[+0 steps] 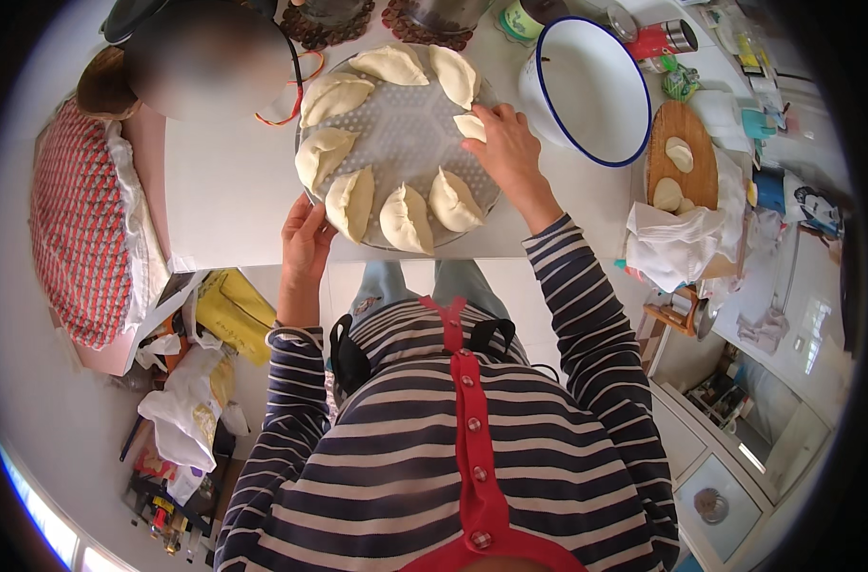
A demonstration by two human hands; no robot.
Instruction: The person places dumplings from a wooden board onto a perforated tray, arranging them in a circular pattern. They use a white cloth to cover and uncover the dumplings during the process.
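Observation:
A round, perforated steamer tray [405,132] lies at the near edge of the white table, with several large folded dough dumplings around its rim. My left hand [308,232] grips the tray's rim at the near left, beside a pleated dumpling [350,204]. At the tray's right side, my right hand [504,146] has its fingers on a dumpling [470,127] that it partly hides. Above that hand lies another dumpling [455,76], and nearer to me a further one [455,200].
A white enamel basin [595,93] with a blue rim stands right of the tray. Further right, a wooden board [700,146] holds dough pieces beside a white cloth [677,239]. Pots on woven mats stand beyond the tray. At upper left is a person with a blurred head.

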